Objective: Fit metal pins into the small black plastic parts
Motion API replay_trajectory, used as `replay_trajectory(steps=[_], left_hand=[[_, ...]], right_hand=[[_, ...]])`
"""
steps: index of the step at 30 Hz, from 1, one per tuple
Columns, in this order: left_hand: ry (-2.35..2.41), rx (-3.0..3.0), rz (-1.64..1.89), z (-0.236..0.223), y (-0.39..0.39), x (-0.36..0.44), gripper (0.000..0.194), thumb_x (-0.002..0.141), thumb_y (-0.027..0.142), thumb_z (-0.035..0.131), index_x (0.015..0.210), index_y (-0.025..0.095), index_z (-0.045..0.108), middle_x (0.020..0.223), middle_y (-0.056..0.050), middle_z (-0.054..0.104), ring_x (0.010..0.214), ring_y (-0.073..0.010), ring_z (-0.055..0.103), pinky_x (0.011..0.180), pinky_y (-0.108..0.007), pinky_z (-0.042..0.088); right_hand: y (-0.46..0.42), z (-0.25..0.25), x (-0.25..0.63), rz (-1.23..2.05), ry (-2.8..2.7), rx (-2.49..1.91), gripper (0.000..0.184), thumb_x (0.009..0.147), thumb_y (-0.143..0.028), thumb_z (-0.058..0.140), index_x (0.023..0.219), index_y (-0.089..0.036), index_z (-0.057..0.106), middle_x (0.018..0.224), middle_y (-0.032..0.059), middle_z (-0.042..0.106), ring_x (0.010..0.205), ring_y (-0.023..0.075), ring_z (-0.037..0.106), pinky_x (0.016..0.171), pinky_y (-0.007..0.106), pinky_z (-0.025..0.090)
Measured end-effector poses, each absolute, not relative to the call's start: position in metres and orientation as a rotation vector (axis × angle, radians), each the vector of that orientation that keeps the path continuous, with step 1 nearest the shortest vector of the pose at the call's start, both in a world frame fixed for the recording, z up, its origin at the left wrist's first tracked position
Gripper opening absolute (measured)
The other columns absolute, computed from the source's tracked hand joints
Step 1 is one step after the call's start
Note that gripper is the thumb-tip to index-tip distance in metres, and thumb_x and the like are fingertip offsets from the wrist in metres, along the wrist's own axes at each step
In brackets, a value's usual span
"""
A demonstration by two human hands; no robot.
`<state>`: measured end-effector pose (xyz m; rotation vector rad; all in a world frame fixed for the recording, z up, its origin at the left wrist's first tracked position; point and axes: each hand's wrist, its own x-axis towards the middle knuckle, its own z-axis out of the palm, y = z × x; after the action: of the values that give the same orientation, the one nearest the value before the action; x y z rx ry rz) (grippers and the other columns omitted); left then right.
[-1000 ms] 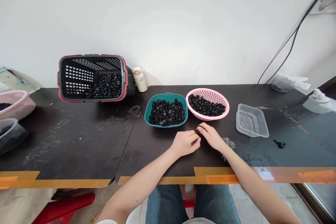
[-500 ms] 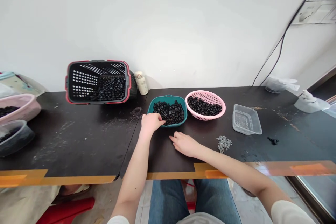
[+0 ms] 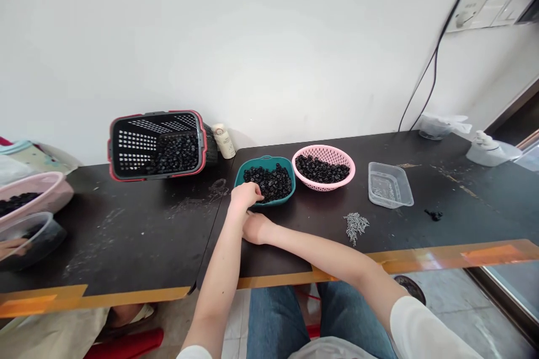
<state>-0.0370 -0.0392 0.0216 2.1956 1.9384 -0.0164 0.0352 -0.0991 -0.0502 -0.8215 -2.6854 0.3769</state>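
Rings [image 3: 274,182] lie just right of the nearer left hand [image 3: 247,194]; whether it or the right hand [image 3: 255,229] grasps any cannot be told.

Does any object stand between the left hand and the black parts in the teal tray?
Nothing visible does: the left hand reaches over the near left corner of the teal tray to the black parts. The right hand is outside the tray.
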Motion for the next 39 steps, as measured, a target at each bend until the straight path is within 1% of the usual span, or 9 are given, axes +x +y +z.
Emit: replay_trajectory(steps=[3,7,10,16,22,26,29,33,39], left_hand=[[1.929,2.205,-0.004,0.021,-0.040,-0.037,0.015,0.073,0.039,0.066,0.075,0.024,0.067,0.081,-0.003,0.071,0.078,-0.0202,0.065,0.065,-0.026,0.043],[1.891,2.226,0.059,0.020,-0.039,-0.040,0.017,0.078,0.038,0.062,0.077,0.022,0.065,0.082,-0.004,0.070,0.078,-0.0195,0.064,0.066,-0.026,0.042],[1.859,2.245,0.151,0.019,-0.037,-0.043,0.019,0.084,0.038,0.055,0.082,0.021,0.063,0.088,-0.004,0.068,0.080,-0.0187,0.062,0.067,-0.026,0.042],[1.843,2.268,0.311,0.013,-0.033,-0.043,0.018,0.092,0.033,0.045,0.090,0.019,0.055,0.099,-0.008,0.063,0.091,-0.0199,0.060,0.077,-0.028,0.043],[1.849,2.214,0.387,0.006,-0.031,-0.040,0.014,0.092,0.029,0.046,0.097,0.018,0.052,0.085,-0.006,0.066,0.077,-0.0191,0.062,0.069,-0.027,0.043],[1.627,2.314,0.933,0.016,-0.043,-0.029,0.018,0.093,0.029,0.044,0.101,0.019,0.057,0.102,-0.006,0.062,0.091,-0.0162,0.060,0.081,-0.025,0.044],[1.409,2.344,1.147,0.021,-0.065,-0.007,0.025,0.094,0.036,0.041,0.089,0.019,0.059,0.090,-0.004,0.061,0.082,-0.0150,0.058,0.075,-0.024,0.043],[1.125,2.352,0.995,0.006,-0.099,0.036,0.023,0.091,0.040,0.049,0.087,0.019,0.056,0.074,0.001,0.059,0.065,-0.0117,0.054,0.064,-0.023,0.041],[0.806,2.166,0.725,-0.049,-0.113,0.077,0.021,0.086,0.038,0.058,0.094,0.019,0.059,0.080,0.001,0.060,0.067,-0.0108,0.057,0.066,-0.022,0.043]], right_hand=[[-0.115,-0.045,0.072,0.372,-2.605,-0.902,0.040,0.092,-0.030,0.049,0.126,-0.010,0.050,0.107,0.0155,0.060,0.096,0.0294,0.058,0.081,0.043,0.050],[-0.133,-0.038,0.159,0.639,-2.410,-0.813,0.026,0.094,-0.028,0.048,0.112,-0.019,0.065,0.100,0.0070,0.065,0.091,0.0178,0.062,0.084,0.030,0.049],[-0.133,-0.036,0.238,0.725,-2.218,-1.070,0.023,0.092,-0.028,0.051,0.103,-0.020,0.069,0.094,0.0058,0.067,0.087,0.0183,0.063,0.082,0.031,0.048],[-0.131,-0.051,0.347,0.610,-2.048,-1.636,0.021,0.084,-0.031,0.055,0.090,-0.018,0.070,0.089,0.0057,0.065,0.066,0.0156,0.057,0.066,0.030,0.045],[-0.132,-0.060,0.350,0.663,-2.161,-1.628,0.014,0.079,-0.031,0.062,0.077,-0.019,0.069,0.083,0.0050,0.065,0.077,0.0194,0.058,0.071,0.030,0.043],[-0.126,-0.056,0.344,0.656,-2.284,-1.650,0.013,0.079,-0.028,0.061,0.072,-0.020,0.068,0.078,0.0055,0.065,0.081,0.0224,0.058,0.075,0.032,0.042],[-0.126,-0.053,0.343,0.590,-2.346,-1.636,0.010,0.078,-0.024,0.061,0.072,-0.019,0.068,0.081,0.0066,0.065,0.083,0.0238,0.057,0.077,0.033,0.042],[-0.128,-0.053,0.342,0.603,-2.379,-1.652,0.005,0.075,-0.020,0.062,0.075,-0.018,0.067,0.084,0.0075,0.065,0.083,0.0243,0.058,0.076,0.033,0.043],[-0.128,-0.048,0.340,0.688,-2.388,-1.686,0.005,0.074,-0.020,0.061,0.072,-0.018,0.064,0.082,0.0065,0.066,0.084,0.0238,0.060,0.076,0.030,0.043]])
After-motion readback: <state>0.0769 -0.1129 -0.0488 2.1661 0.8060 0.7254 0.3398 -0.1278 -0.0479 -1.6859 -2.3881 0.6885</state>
